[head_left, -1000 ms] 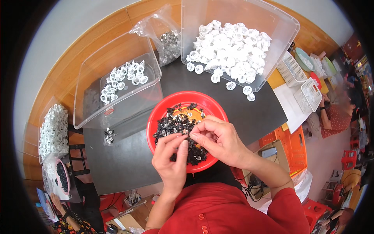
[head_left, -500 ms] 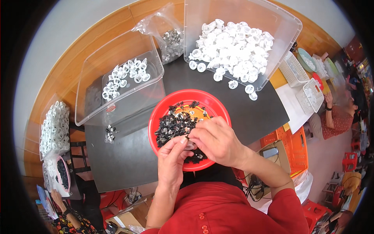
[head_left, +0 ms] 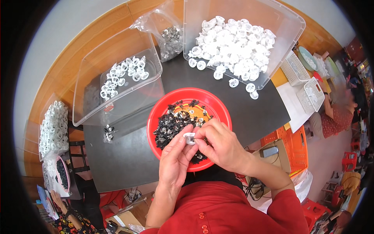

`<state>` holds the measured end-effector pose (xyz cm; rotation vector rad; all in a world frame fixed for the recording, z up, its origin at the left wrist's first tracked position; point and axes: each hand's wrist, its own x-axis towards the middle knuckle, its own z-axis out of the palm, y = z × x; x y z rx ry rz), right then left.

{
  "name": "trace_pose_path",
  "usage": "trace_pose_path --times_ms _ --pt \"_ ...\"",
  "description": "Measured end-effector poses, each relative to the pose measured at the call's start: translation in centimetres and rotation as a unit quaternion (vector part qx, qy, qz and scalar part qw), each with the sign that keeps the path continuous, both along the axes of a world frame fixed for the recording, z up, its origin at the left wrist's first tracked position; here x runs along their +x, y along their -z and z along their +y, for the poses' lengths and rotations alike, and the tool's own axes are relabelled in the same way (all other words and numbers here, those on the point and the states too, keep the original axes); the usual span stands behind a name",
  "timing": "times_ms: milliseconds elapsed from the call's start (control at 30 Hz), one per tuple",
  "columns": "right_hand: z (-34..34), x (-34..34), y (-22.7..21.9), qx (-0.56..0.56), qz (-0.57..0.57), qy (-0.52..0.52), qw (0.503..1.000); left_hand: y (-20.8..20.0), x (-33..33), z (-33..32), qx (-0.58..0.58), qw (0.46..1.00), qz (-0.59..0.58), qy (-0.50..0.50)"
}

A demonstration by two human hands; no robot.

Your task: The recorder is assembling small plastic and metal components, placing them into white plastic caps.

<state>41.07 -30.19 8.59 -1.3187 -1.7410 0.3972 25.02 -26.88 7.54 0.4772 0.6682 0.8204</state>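
Over a red basin [head_left: 151, 130], my left hand [head_left: 174, 162] holds a small white ring-shaped plastic part [head_left: 189, 138] between thumb and fingers. My right hand [head_left: 226, 150] meets it from the right, its thumb and forefinger pinched together at the part's edge; whatever sits between those fingertips is too small to make out. Beneath both hands the basin holds a heap of small black pieces [head_left: 169, 126] mixed with clear and shiny bits. A yellow-orange dish [head_left: 200, 113] shows among them.
Two clear bins stand on the dark table [head_left: 128, 163]: a left one [head_left: 117, 102] with some white parts [head_left: 124, 72], a right one [head_left: 286, 50] heaped with them. Between them is a bag of metal bits [head_left: 170, 39]. Other people [head_left: 338, 121] sit at both sides.
My left hand has turned the white part so its ring shape shows, a little higher over the basin. My right fingers have shifted to its right edge.
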Motion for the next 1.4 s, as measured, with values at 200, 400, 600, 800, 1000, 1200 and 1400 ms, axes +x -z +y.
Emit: trace_pose_path --times_ms 200,400,600,800,1000,1200,1400 --pt "0.3 -0.1 0.0 0.082 -0.091 0.022 0.992 0.6 -0.3 -0.1 -0.018 1.0 -0.006 0.009" --pt "0.1 -0.2 -0.7 0.104 -0.101 -0.003 0.989 1.4 -0.5 0.0 -0.035 0.997 -0.062 0.02" --pt "0.2 -0.3 -0.6 0.113 -0.098 -0.021 0.989 2.2 -0.8 0.1 -0.012 0.997 -0.08 0.021" --pt "0.3 -0.7 -0.6 0.053 -0.03 -0.043 0.997 2.3 -0.6 0.2 0.015 0.996 -0.081 0.02" --pt "0.7 -0.8 0.0 0.012 0.012 -0.063 0.998 2.7 -0.8 0.4 -0.014 0.998 -0.067 -0.003" --pt "1.1 -1.3 0.3 0.047 0.01 -0.05 0.998 2.0 -0.8 0.3 0.021 0.998 -0.06 -0.018" --pt "-0.3 -2.1 -0.3 0.034 0.056 -0.02 0.998 1.8 -1.3 0.3 0.048 0.997 -0.06 -0.002"
